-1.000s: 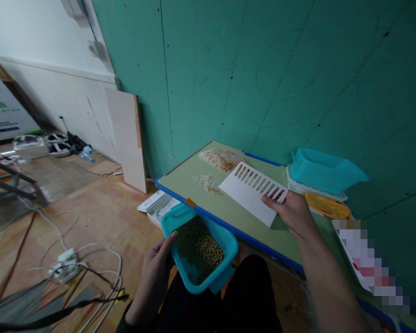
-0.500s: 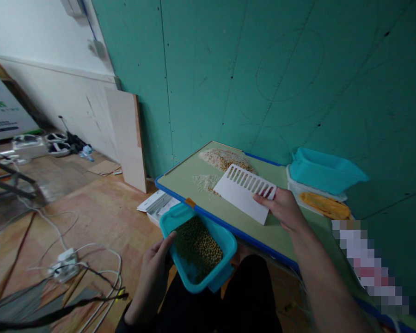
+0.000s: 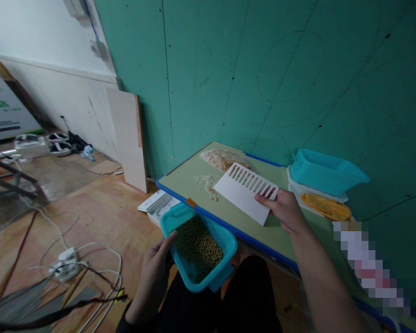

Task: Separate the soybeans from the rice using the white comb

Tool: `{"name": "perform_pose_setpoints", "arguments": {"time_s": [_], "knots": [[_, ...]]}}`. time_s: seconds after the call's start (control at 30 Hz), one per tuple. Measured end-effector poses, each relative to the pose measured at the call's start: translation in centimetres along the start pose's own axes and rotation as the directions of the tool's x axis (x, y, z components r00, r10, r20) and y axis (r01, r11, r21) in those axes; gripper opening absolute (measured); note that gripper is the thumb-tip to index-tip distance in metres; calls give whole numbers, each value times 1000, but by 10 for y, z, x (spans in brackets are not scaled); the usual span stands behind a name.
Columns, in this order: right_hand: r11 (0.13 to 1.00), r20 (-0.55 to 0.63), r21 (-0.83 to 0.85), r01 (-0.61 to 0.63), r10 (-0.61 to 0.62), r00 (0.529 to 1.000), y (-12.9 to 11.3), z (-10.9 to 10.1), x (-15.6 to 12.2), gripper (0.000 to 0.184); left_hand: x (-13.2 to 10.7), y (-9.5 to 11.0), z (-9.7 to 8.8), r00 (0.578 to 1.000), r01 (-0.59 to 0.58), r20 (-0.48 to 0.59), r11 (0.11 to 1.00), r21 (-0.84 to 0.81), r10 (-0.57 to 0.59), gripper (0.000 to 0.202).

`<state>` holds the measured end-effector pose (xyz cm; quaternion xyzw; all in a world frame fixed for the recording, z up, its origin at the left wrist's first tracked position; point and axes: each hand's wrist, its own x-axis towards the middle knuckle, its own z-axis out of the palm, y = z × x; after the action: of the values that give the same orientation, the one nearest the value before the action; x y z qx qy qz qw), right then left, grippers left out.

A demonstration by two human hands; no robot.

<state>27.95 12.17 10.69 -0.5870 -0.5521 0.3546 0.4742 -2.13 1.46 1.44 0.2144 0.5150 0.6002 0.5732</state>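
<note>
My left hand point(image 3: 156, 263) grips the near left rim of a blue plastic container point(image 3: 229, 247), tilted just below the table's front edge. Inside it lie green beans point(image 3: 190, 233) and yellow soybeans point(image 3: 210, 249). My right hand point(image 3: 286, 210) is closed on the right end of a white slotted scraper point(image 3: 242, 196), its fingers partly hidden underneath. The scraper's lower left edge is down by the tabletop point(image 3: 180, 180). Beyond it a heap of rice and soybeans point(image 3: 220, 159) rests on the table. A thin scatter of rice point(image 3: 204, 180) with a few soybeans lies left of the scraper.
At the table's back right, a turquoise scoop-like tub point(image 3: 326, 171) sits on a whitish container, with a yellow cloth-like item point(image 3: 326, 206) in front. A green wall point(image 3: 208, 83) borders the table. On the floor lie a power strip point(image 3: 65, 264) and loose cables.
A few soybeans now show at the scraper's left corner, nearer the table's front edge. The scraper has barely shifted; the left hand and container stay in place.
</note>
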Motion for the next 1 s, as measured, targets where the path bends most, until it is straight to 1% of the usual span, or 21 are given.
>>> {"name": "perform_pose_setpoints", "arguments": {"time_s": [0.1,0.2,0.37,0.57,0.77,1.0], "knots": [[1000,-18,-13,5,-5,1000,2,-1,1,39,1,-1,-1,1000,0,-6,1000,-10,0,37],[999,-13,-35,7,-7,1000,0,1,0,37,3,-3,-1,1000,-7,4,1000,-3,7,37],[998,31,-40,58,-57,998,-6,6,-2,38,4,-5,-3,1000,-1,-3,1000,-5,1,38],[997,76,-39,68,-64,995,-10,9,-2,37,0,-1,1,1000,-13,-21,1000,-13,13,42],[999,92,-2,32,-31,995,-16,17,-3,39,1,2,2,1000,12,-17,1000,-22,-13,38],[1000,123,27,-9,6,992,-17,20,-5,43,0,1,1,1000,0,-19,1000,-30,-1,37]]}}
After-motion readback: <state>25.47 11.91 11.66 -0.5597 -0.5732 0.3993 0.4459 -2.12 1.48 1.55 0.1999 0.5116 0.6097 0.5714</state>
